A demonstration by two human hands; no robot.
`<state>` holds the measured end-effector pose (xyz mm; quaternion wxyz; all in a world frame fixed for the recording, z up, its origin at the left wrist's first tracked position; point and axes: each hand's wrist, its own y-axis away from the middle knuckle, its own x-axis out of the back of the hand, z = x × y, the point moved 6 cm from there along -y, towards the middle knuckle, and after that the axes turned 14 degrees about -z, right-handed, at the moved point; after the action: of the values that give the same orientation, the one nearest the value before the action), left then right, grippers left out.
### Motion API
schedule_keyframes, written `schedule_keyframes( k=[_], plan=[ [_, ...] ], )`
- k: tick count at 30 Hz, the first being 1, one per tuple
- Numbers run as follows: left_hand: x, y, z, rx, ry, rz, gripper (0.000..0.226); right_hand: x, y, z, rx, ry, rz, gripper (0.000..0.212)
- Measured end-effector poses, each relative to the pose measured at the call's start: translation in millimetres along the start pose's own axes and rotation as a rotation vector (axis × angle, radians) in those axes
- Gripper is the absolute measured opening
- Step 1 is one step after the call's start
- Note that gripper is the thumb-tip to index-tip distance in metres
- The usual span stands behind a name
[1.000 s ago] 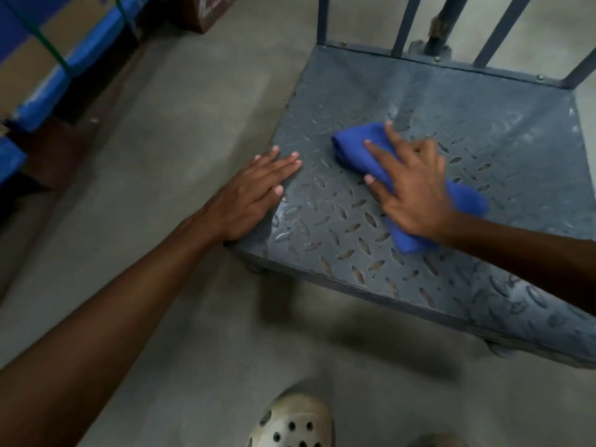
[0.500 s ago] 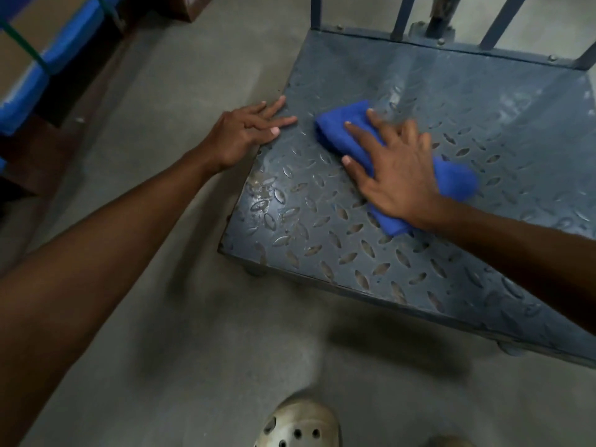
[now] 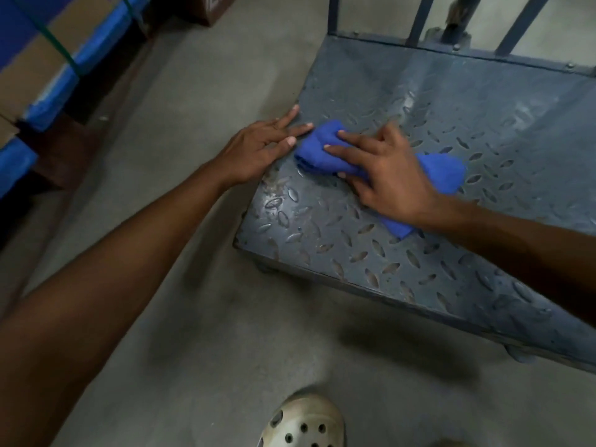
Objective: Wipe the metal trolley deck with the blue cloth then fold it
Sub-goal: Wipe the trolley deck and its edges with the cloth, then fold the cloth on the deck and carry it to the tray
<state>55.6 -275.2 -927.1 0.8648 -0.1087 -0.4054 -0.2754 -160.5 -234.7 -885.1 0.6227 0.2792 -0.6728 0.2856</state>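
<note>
Grey concrete floor (image 3: 200,91) fills the left and bottom of the frame. From centre to right edge runs the trolley deck (image 3: 483,130), dull tread-plate metal. My right hand (image 3: 390,175) presses the blue cloth (image 3: 317,150) onto it at centre frame, fingers spread and fairly straight. My left hand (image 3: 258,146) rests flat-fingered on the deck's left edge, just beside the cloth. I judge the cloth soft, light and limp, best taken by its corners for folding. It looks deep blue, bunched into a long roll.
</note>
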Motion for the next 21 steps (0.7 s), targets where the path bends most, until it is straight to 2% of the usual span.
schedule_keyframes(
  k=[2,4,7,9,11,13,16,19,21],
  plan=[
    [-7,3,-6,0.032,0.121,-0.03,0.041,-17,-3,-40,0.081,-0.032,-0.018,0.049],
    [-6,2,-5,0.041,0.161,-0.087,0.042,-29,-3,-100,0.272,-0.113,-0.047,0.047],
    [7,1,-4,0.062,0.04,-0.095,0.045,-37,9,-170,0.612,-0.201,-0.149,0.046],
    [15,7,-8,0.135,-0.062,-0.074,0.05,-27,18,-183,0.744,-0.185,-0.179,0.047],
    [19,15,-15,0.242,-0.09,-0.054,0.058,-8,25,-172,0.784,-0.105,-0.133,0.047],
    [21,23,-15,0.351,-0.122,-0.031,0.062,12,30,-139,0.724,-0.022,-0.053,0.043],
    [23,36,-5,0.496,-0.19,0.025,0.056,28,36,-85,0.469,0.026,0.015,0.046],
    [30,51,7,0.543,-0.229,0.156,0.053,25,41,-59,0.169,-0.071,0.035,0.066],
    [35,58,9,0.538,-0.181,0.221,0.048,21,42,-54,0.082,-0.158,0.036,0.074]
  ],
)
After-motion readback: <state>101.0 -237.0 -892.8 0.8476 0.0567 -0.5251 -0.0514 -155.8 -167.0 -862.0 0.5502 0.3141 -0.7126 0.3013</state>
